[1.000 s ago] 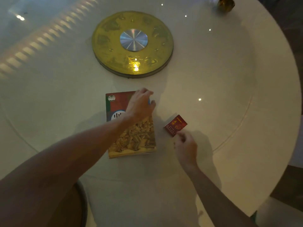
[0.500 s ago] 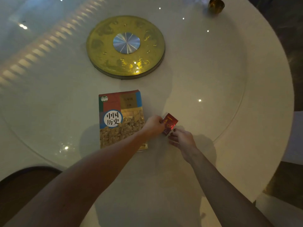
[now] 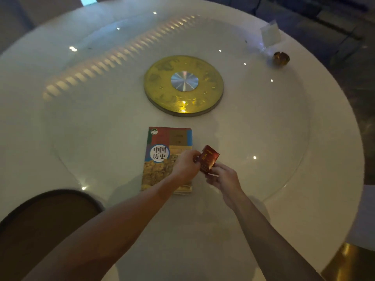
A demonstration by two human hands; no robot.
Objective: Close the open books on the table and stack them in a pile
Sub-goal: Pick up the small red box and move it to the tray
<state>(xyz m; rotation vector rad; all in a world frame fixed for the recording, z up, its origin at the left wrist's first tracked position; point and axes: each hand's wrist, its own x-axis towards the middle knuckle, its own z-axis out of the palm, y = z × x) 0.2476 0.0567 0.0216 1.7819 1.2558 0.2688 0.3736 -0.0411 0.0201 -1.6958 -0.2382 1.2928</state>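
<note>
Both hands had come together on the small red book (image 3: 209, 160) since half a second before: left hand (image 3: 185, 166) pinching its left edge, right hand (image 3: 220, 176) cupped under its lower end, lifting it just right of the closed history book (image 3: 160, 157). I judged stacking it on top was next.
</note>
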